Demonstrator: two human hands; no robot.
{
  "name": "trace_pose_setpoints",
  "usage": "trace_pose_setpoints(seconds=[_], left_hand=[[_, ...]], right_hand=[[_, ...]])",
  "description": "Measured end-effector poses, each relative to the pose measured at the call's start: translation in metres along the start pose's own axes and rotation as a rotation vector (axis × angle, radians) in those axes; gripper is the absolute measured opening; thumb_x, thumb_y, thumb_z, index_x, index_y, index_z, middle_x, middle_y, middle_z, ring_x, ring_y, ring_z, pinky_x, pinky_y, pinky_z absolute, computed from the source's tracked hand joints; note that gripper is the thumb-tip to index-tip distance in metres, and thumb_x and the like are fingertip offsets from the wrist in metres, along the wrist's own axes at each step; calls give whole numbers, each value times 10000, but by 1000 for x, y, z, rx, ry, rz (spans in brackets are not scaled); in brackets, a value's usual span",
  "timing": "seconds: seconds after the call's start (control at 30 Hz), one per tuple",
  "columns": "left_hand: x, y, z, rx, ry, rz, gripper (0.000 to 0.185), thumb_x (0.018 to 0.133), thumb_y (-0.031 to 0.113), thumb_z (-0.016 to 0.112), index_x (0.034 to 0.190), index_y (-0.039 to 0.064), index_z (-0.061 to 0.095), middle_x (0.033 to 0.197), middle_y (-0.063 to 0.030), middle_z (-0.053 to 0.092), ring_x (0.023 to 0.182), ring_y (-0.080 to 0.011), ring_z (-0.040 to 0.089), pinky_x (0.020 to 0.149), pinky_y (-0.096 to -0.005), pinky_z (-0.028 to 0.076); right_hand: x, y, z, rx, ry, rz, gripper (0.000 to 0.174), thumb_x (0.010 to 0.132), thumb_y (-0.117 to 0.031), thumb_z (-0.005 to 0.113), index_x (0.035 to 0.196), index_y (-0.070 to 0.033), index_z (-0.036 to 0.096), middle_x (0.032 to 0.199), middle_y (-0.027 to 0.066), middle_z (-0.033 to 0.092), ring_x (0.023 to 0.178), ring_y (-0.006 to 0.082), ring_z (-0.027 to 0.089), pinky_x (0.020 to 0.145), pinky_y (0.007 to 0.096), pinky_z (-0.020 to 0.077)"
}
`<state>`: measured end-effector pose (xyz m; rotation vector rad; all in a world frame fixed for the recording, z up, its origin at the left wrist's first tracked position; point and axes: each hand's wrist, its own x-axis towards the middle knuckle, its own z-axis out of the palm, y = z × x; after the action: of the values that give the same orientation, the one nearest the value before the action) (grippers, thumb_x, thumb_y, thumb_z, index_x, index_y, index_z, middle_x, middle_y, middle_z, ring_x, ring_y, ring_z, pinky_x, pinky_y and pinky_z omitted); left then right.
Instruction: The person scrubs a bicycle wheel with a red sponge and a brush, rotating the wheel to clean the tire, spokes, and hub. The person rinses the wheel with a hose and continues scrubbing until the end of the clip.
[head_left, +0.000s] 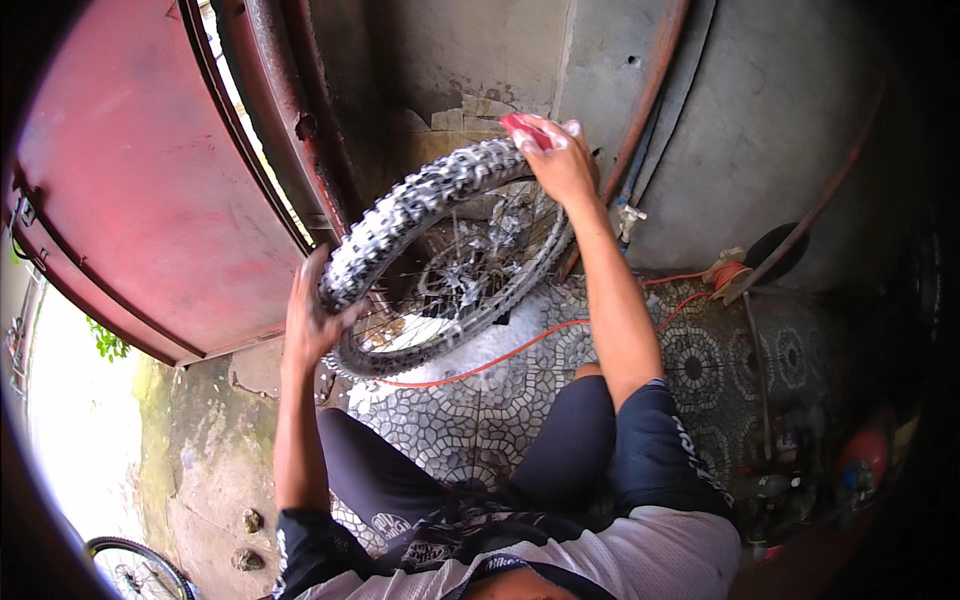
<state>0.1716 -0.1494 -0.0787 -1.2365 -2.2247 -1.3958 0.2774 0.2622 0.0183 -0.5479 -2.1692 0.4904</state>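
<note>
A bicycle wheel with a knobby black tyre (420, 196) is held up in front of me, its tread covered in white foam. Foam also clings around the hub and spokes. My left hand (315, 307), blurred, is on the tyre at its left side, with the fingers around it. At the top right of the tyre, my right hand (559, 154) holds a red sponge or cloth (529, 133) with foam on it and on the fingers. How the sponge meets the tread is partly hidden by the hand.
A red metal gate (157, 172) stands at left, a grey wall (757, 150) at right with a tap (631, 216). An orange hose or cord (517, 346) crosses the patterned tile floor (442, 427). Another bicycle wheel (142, 566) lies lower left; bottles (772, 486) stand lower right.
</note>
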Motion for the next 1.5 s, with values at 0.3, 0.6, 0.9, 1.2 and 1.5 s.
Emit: trace_pose_setpoints(seconds=[0.3,0.6,0.9,1.2,1.5], left_hand=[[1,-36,7,-329,88,-31,852,726,84,827,1519,-12,531,1383,-202,685,1329,-301,637,1185,-414,470],[71,44,-19,316,-104,4,792,751,217,850,1483,73,583,1357,-198,681,1210,-432,690,1035,-468,565],[92,63,7,425,-118,-37,830,771,287,877,1518,153,540,1307,-169,689,1166,-423,703,966,-512,593],[104,65,21,466,-109,-24,806,799,356,882,1501,133,553,1155,-156,692,1058,-414,726,896,-513,605],[118,79,34,475,-157,-32,808,796,352,888,1505,149,559,1211,-144,712,1107,-400,729,928,-510,605]], right_hand=[[-20,-1,37,188,158,-35,438,1053,-381,665,1461,-222,673,1561,380,460,1351,504,593,1048,549,572],[-32,-12,80,192,330,75,388,1027,-336,717,1380,-175,729,1198,184,756,1074,400,697,947,510,559],[-33,-29,74,241,303,-87,365,998,-230,742,1362,-211,758,1118,206,758,984,390,686,851,477,572],[-49,-54,58,216,319,-247,409,980,-346,762,1357,-188,765,1083,194,735,885,357,675,812,466,578],[-54,-76,56,223,292,-268,395,970,-292,760,1351,-189,770,1037,141,705,902,359,674,800,452,575]])
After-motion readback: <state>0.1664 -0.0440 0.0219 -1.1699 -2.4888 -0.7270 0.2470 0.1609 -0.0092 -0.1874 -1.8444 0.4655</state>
